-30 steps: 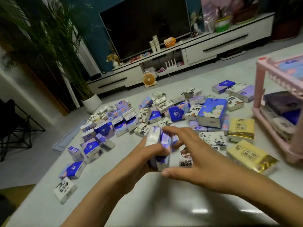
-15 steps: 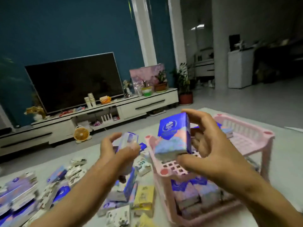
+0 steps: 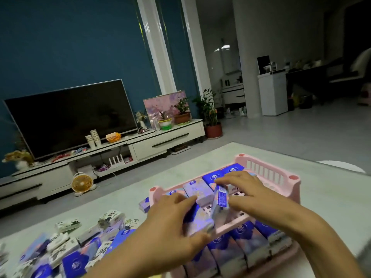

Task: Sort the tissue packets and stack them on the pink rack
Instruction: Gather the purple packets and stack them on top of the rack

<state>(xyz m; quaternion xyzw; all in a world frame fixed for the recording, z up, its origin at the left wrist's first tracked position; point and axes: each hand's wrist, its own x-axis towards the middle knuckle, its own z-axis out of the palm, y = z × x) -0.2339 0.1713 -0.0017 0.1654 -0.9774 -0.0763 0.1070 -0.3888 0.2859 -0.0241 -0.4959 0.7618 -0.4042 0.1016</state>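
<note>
The pink rack (image 3: 282, 174) stands on the table at the right. Blue and purple tissue packets (image 3: 197, 190) lie in a row on its top tier, and more packets (image 3: 244, 242) stand in a row on the lower tier. My left hand (image 3: 172, 225) grips a purple packet (image 3: 198, 220) at the front edge of the top tier. My right hand (image 3: 253, 197) pinches a blue-and-white packet (image 3: 219, 201) that stands on end on the top tier, just right of the other one.
Several loose packets (image 3: 76, 249) lie heaped on the pale table (image 3: 331, 207) at the lower left. Beyond the table are a TV stand (image 3: 164, 143) with a television, a small orange fan (image 3: 82, 182) on the floor and potted plants.
Both hands have come down from above the rack and now hold their packets on the top tier. The view has swung right, away from the loose heap.
</note>
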